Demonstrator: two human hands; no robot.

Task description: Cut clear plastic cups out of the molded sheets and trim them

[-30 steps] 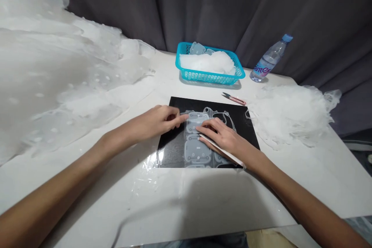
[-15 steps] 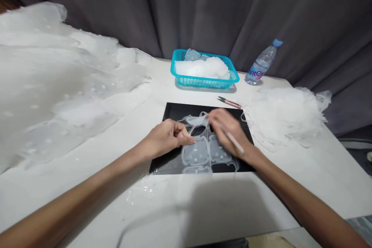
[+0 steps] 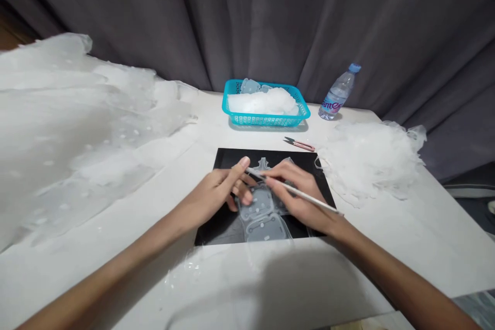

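My right hand [image 3: 296, 188] is closed around a thin white pen-like stick [image 3: 311, 197], its tip slanting up to the left. My left hand [image 3: 222, 188] has its thumb raised beside that tip, apart from the loosely curled fingers. Those fingers hang over a translucent plastic sheet [image 3: 266, 228] of rounded, box-like shapes with small pale dots. It lies on a black board [image 3: 224, 227], its lower part reaching the board's front edge. Part of the sheet is hidden under my right hand. A narrow clear plastic tab [image 3: 263, 163] shows beyond the fingers.
A turquoise basket [image 3: 266, 120] at the back holds white and translucent pieces. Pink-handled thread snips [image 3: 299, 144] lie before it, a water bottle [image 3: 338, 94] to its right. Translucent sheets [image 3: 77, 139] heap at left; white scraps [image 3: 371, 160] pile at right. A grey curtain [image 3: 247, 15] hangs behind.
My left hand has let go of the sheet's edge and lifted its thumb. The stick's tip has swung left to meet it. The sheet has shifted and turned slightly; the view has tilted up.
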